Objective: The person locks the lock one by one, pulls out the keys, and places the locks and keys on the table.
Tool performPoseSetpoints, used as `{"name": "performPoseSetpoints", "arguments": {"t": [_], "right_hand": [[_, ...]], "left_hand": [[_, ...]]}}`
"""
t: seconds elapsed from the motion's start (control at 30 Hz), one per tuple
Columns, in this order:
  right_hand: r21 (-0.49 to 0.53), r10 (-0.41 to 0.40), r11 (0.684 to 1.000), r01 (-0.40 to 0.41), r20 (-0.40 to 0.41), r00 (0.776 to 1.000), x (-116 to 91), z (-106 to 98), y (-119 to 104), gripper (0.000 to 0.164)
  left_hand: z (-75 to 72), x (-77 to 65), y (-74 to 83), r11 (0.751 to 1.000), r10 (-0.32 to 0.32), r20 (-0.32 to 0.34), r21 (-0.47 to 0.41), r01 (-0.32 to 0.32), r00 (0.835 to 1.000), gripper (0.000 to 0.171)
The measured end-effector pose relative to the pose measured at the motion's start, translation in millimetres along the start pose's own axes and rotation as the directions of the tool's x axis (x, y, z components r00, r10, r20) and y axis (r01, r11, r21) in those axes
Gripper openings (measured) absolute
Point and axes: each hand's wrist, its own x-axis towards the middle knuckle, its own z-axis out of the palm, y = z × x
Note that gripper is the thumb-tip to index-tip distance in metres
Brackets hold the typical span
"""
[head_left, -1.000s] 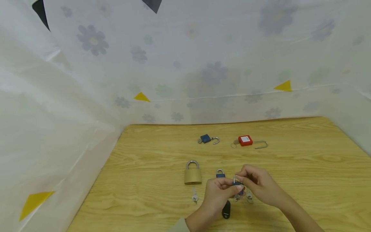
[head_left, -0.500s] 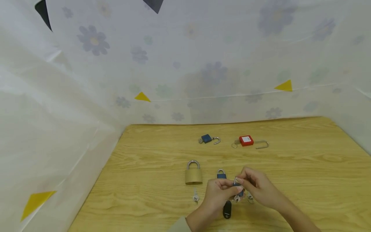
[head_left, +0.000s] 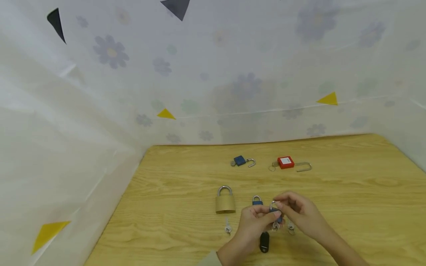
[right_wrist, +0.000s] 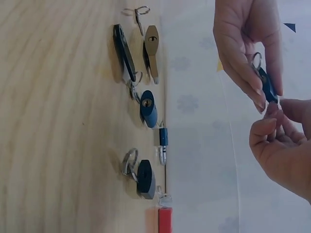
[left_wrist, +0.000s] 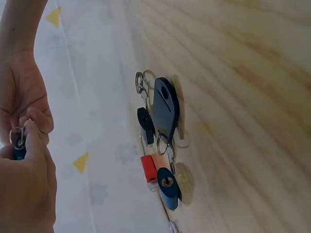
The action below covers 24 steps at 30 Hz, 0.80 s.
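Note:
Fingers and thumb of my left hand (head_left: 251,223) grip the body of a small blue padlock (head_left: 275,211) held up over the table. A key on a ring (head_left: 276,225) hangs below its body. With thumb and forefinger, my right hand (head_left: 301,212) pinches the padlock's silver shackle (head_left: 273,204). In the right wrist view, this blue padlock (right_wrist: 267,87) sits between both hands. Behind my left hand stands another blue padlock (head_left: 257,200), and a black key tag (head_left: 264,242) lies near my left wrist.
A brass padlock (head_left: 225,204) lies left of my hands, with a loose key (head_left: 227,226) before it. Farther back are an open blue padlock (head_left: 239,160) and an open red padlock (head_left: 285,162). A dark padlock (right_wrist: 146,179) with a key ring shows in the right wrist view.
Both hands keep their hold on the blue padlock and shift only slightly. The padlock tilts a little, and the whole head view drifts slightly.

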Motion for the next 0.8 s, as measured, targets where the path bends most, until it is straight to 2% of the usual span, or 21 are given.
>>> {"name": "performPoseSetpoints", "arguments": {"t": [0.07,0.13,0.27,0.37,0.47,0.57,0.7,0.8], "right_hand": [[-0.011,0.079,0.997,-0.08,-0.085,0.993,-3,3,1,0.012],[0.004,0.162,0.987,-0.163,-0.147,0.976,-6,8,2,0.011],[0.076,0.298,0.954,-0.289,-0.189,0.936,-13,17,4,0.013],[0.108,0.314,0.949,-0.296,-0.227,0.922,-18,23,5,0.012],[0.119,0.27,0.962,-0.245,-0.294,0.917,-23,29,6,0.009],[0.181,0.258,0.961,-0.208,-0.318,0.912,-28,35,7,0.008],[0.28,0.313,0.931,-0.233,-0.29,0.904,-31,41,6,0.01],[0.321,0.381,0.902,-0.291,-0.268,0.885,-31,44,4,0.013]], "left_hand": [[0.6,0.7,1.2,1.0,-0.004,-0.021,0.0,0.004,1.0,0.021],[0.5,1.4,2.6,1.0,-0.005,-0.052,0.004,0.006,0.999,0.021],[-0.7,2.0,5.7,1.0,0.01,-0.093,0.02,-0.008,0.996,0.021],[-1.2,2.5,6.9,1.0,0.024,-0.102,0.006,-0.024,0.994,0.021],[-0.7,3.2,7.5,0.999,0.032,-0.114,-0.01,-0.033,0.993,0.02],[0.6,3.4,7.2,0.999,0.042,-0.133,-0.023,-0.046,0.99,0.019],[2.8,3.5,6.3,0.997,0.064,-0.165,-0.019,-0.068,0.984,0.019],[4.6,4.3,6.1,0.997,0.072,-0.182,-0.004,-0.074,0.981,0.019]]}}
